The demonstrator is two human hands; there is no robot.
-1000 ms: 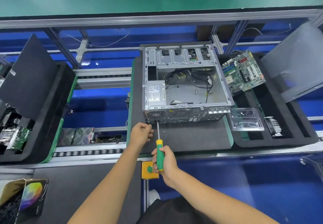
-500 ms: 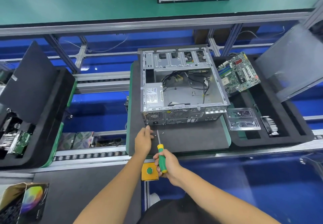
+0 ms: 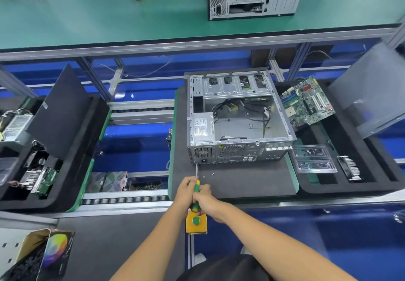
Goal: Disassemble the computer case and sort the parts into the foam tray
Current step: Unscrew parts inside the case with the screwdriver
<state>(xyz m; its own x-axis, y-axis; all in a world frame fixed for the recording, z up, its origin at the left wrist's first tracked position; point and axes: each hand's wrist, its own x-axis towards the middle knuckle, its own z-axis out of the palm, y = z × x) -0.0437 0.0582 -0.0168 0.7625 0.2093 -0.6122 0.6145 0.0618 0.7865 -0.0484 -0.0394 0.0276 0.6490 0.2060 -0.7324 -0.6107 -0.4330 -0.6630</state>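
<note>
The computer case [image 3: 237, 119] is laid on its side, open face up, on a dark foam mat [image 3: 241, 179], with its rear panel turned toward the person. Inside the case, a silver power supply [image 3: 202, 127] is seen at the near left corner, and loose black cables [image 3: 247, 110] are spread over the bare floor of the case.

A green-and-yellow screwdriver [image 3: 196, 195] is held just in front of the case, with its metal shaft pointed at the lower left corner of the rear panel, beside the power socket. The handle is grasped from the right by the right hand [image 3: 208, 201], its fingers curled round the handle. The upper part of the handle is enclosed by the curled fingers of the left hand [image 3: 186, 192].

Two small screws [image 3: 208, 175] are seen loose on the mat, just in front of the case and right of the shaft.

Right of the case, the foam tray [image 3: 372, 184] is placed, in which a green motherboard [image 3: 306, 103], a clear plastic blister pack [image 3: 313, 160] and a finned heatsink [image 3: 349, 167] are held. A yellow button box [image 3: 196, 223] is fixed below the hands, nearer the person than the case.
</note>
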